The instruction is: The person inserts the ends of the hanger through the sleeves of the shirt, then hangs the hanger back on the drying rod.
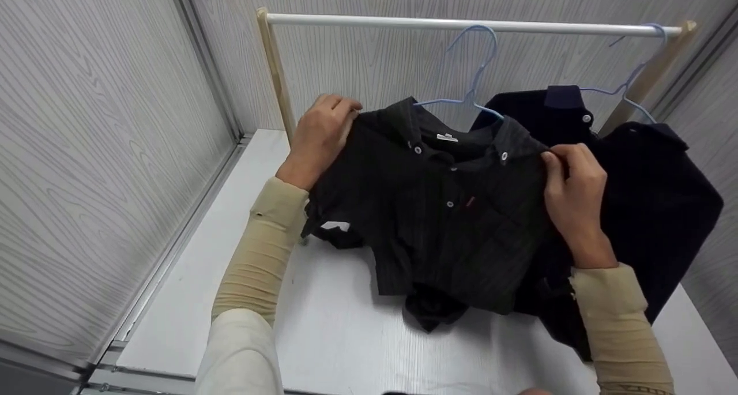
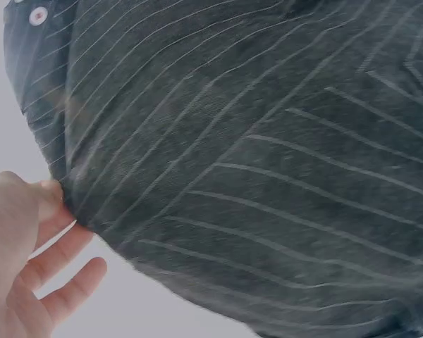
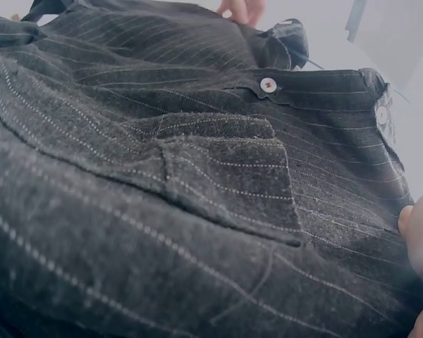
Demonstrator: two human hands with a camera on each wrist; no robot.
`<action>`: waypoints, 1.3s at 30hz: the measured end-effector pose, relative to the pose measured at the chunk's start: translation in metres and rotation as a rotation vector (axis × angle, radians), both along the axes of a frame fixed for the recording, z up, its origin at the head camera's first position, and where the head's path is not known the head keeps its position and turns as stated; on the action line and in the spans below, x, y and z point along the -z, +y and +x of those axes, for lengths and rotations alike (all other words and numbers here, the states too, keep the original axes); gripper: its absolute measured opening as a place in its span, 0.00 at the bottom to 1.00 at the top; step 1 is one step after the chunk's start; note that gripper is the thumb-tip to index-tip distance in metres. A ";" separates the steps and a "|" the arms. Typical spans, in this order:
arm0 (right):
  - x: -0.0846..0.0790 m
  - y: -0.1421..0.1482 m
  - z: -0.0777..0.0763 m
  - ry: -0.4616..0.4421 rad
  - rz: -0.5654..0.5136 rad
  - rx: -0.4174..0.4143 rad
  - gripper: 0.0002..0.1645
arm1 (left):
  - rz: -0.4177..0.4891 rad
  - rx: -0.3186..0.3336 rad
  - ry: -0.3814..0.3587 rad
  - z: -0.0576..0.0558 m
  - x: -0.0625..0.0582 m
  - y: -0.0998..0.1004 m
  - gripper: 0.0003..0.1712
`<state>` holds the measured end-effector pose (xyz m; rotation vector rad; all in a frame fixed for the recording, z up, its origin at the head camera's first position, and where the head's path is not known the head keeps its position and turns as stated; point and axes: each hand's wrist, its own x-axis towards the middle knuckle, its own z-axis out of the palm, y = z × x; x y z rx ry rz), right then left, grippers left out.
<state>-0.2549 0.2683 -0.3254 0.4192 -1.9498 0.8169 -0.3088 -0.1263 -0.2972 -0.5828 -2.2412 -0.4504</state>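
Observation:
A dark pinstriped shirt (image 1: 426, 210) with a button-down collar and a red tag by its placket faces me. Its collar surrounds a blue wire hanger (image 1: 474, 81), whose hook reaches the white rail (image 1: 392, 22). My left hand (image 1: 323, 132) pinches the shirt's shoulder on the left, thumb and fingertips at the cloth's edge in the left wrist view. On the other side, my right hand (image 1: 576, 193) pinches the opposite shoulder just outside the collar. The right wrist view shows a chest pocket (image 3: 225, 183) close up and the collar buttons beyond it.
A dark navy garment (image 1: 646, 181) hangs at the right on another blue hanger (image 1: 628, 83), partly behind the shirt. Wooden posts (image 1: 277, 72) hold up the rail over a white tabletop (image 1: 334, 326). Wood-grain panels (image 1: 104, 124) wall in the left, back and right.

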 end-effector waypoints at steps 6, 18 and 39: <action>-0.008 0.000 -0.001 0.000 0.014 0.014 0.17 | 0.024 -0.009 0.089 -0.011 -0.035 0.007 0.16; -0.022 0.003 -0.008 -0.023 -0.017 0.069 0.20 | -0.029 -0.220 0.238 -0.035 -0.081 0.009 0.21; -0.007 0.004 -0.020 -0.134 -0.012 0.100 0.16 | 0.117 -0.280 0.167 -0.042 -0.091 0.013 0.19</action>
